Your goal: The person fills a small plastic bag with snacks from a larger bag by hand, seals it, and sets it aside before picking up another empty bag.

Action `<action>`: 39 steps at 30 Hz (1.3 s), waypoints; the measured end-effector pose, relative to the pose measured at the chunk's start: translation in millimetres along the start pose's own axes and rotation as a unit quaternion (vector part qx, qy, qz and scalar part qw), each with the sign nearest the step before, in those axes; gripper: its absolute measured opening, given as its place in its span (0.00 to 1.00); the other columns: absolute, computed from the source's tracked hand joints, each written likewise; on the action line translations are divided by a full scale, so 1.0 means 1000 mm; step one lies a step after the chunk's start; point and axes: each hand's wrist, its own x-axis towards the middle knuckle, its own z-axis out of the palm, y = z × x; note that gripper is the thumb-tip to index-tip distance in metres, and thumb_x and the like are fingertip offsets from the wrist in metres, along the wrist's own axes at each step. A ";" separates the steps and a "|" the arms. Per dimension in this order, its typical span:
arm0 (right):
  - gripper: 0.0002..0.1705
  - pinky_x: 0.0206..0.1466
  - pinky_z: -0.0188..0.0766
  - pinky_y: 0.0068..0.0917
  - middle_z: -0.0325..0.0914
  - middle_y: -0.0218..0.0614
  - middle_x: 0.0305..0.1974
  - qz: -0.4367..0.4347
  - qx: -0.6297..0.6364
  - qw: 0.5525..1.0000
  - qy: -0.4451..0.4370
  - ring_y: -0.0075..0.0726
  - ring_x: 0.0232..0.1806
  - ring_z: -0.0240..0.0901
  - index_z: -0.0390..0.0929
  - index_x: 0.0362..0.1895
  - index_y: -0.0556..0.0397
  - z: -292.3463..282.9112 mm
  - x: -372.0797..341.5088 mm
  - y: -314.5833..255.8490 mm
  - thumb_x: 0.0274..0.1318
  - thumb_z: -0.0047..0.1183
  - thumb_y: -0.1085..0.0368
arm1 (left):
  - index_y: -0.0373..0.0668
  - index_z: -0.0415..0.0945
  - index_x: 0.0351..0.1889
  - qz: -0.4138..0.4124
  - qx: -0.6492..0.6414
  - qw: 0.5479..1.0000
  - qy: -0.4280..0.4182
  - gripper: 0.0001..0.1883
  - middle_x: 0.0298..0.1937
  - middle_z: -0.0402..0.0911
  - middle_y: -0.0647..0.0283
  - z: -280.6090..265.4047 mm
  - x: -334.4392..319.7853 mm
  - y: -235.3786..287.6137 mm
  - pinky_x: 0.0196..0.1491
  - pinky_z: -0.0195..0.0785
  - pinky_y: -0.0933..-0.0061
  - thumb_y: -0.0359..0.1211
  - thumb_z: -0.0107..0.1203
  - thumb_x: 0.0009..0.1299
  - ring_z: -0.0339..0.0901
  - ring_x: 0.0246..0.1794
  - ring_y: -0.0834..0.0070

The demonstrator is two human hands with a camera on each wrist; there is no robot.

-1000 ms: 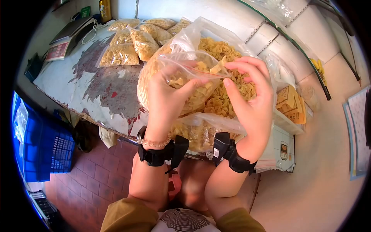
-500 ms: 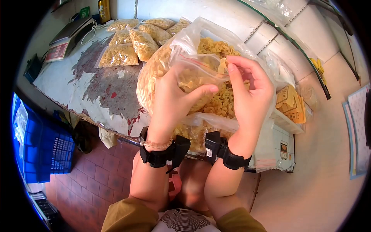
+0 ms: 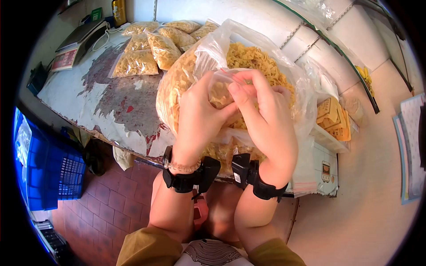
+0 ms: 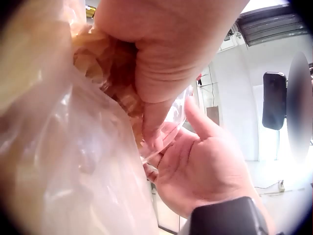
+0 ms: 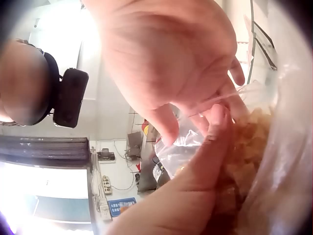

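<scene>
A small clear zip bag [image 3: 220, 91] with pale yellow pieces in it is between the two hands, over a large open plastic bag [image 3: 171, 95] full of the same curly pieces [image 3: 255, 60]. My left hand [image 3: 195, 115] holds the small bag's left side, fingers behind it and thumb in front. Thumb and fingers of my right hand [image 3: 268, 119] pinch its rim at the red zip line. In the right wrist view the left thumb [image 5: 217, 127] lies against the clear film [image 5: 183, 147] below the right hand [image 5: 166, 58].
Several filled bags [image 3: 135, 63] lie at the back left of the worn table [image 3: 66, 95], beside a scale [image 3: 66, 58] and a gold can [image 3: 119, 12]. Yellow packets [image 3: 330, 116] are at the right. A blue crate [image 3: 40, 164] stands left of the table.
The right hand has moved left and closer to the left hand, and the rim it holds has come with it. A yellow piece near its fingertips no longer shows.
</scene>
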 end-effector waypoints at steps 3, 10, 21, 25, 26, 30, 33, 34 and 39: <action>0.21 0.54 0.52 0.38 0.77 0.37 0.26 0.013 -0.035 0.998 -0.049 0.39 0.33 0.73 0.78 0.28 0.53 -0.001 0.003 0.002 0.67 0.47 0.51 | 0.38 0.78 0.42 -0.006 -0.002 1.000 -0.011 0.16 0.36 0.83 0.52 0.001 -0.001 0.000 0.39 0.74 0.66 0.28 0.68 0.56 0.82 0.35 0.57; 0.18 0.55 0.49 0.38 0.76 0.34 0.34 -0.025 -0.002 0.998 -0.050 0.41 0.35 0.72 0.80 0.28 0.55 0.007 0.001 0.009 0.65 0.51 0.56 | 0.36 0.80 0.39 -0.056 -0.021 0.998 -0.011 0.11 0.34 0.84 0.51 0.000 -0.002 0.000 0.39 0.74 0.69 0.25 0.64 0.58 0.84 0.34 0.64; 0.03 0.53 0.49 0.37 0.80 0.30 0.34 -0.013 -0.032 0.999 0.029 0.38 0.41 0.72 0.82 0.34 0.46 -0.019 -0.007 0.020 0.52 0.60 0.65 | 0.35 0.83 0.41 -0.077 -0.026 0.995 -0.055 0.15 0.41 0.85 0.60 -0.006 0.003 0.012 0.50 0.70 0.72 0.29 0.71 0.57 0.79 0.43 0.76; 0.02 0.51 0.50 0.38 0.80 0.26 0.33 -0.043 -0.195 0.975 0.093 0.37 0.41 0.70 0.80 0.31 0.44 -0.026 -0.007 0.011 0.51 0.59 0.67 | 0.35 0.83 0.40 -0.060 -0.010 0.996 -0.057 0.17 0.41 0.85 0.60 -0.006 0.003 0.011 0.50 0.70 0.73 0.32 0.73 0.56 0.80 0.44 0.75; 0.02 0.52 0.50 0.38 0.79 0.25 0.32 -0.047 -0.197 0.974 0.103 0.37 0.40 0.69 0.79 0.30 0.44 -0.027 -0.007 0.008 0.51 0.59 0.68 | 0.35 0.83 0.41 -0.051 -0.004 0.997 -0.050 0.18 0.41 0.85 0.60 -0.006 0.003 0.010 0.50 0.70 0.72 0.33 0.73 0.55 0.80 0.44 0.74; 0.06 0.56 0.54 0.32 0.82 0.26 0.34 -0.062 -0.201 0.972 0.103 0.32 0.41 0.74 0.81 0.34 0.49 -0.025 -0.004 0.005 0.50 0.58 0.71 | 0.35 0.82 0.44 -0.051 -0.011 0.997 -0.051 0.19 0.42 0.85 0.59 -0.006 0.002 0.006 0.50 0.71 0.72 0.32 0.73 0.56 0.80 0.43 0.73; 0.08 0.53 0.52 0.36 0.80 0.28 0.33 -0.101 -0.069 0.988 0.092 0.36 0.41 0.74 0.79 0.33 0.46 -0.015 -0.001 0.009 0.45 0.55 0.71 | 0.34 0.80 0.45 -0.045 -0.001 0.997 -0.058 0.18 0.41 0.85 0.59 -0.004 0.002 0.008 0.47 0.72 0.73 0.29 0.71 0.58 0.80 0.41 0.73; 0.08 0.54 0.53 0.35 0.80 0.30 0.34 -0.104 -0.033 0.991 0.077 0.37 0.39 0.76 0.79 0.34 0.48 -0.010 0.000 0.007 0.45 0.56 0.71 | 0.34 0.80 0.45 -0.044 -0.001 0.997 -0.058 0.18 0.41 0.85 0.59 -0.004 0.001 0.009 0.47 0.72 0.73 0.29 0.71 0.58 0.80 0.41 0.73; 0.07 0.48 0.64 0.36 0.81 0.37 0.30 -0.109 0.065 0.991 0.037 0.42 0.31 0.78 0.78 0.34 0.52 0.010 0.005 0.005 0.49 0.61 0.68 | 0.36 0.81 0.40 -0.091 -0.077 0.992 -0.047 0.14 0.33 0.85 0.54 -0.001 -0.002 0.002 0.39 0.75 0.70 0.28 0.68 0.57 0.84 0.33 0.68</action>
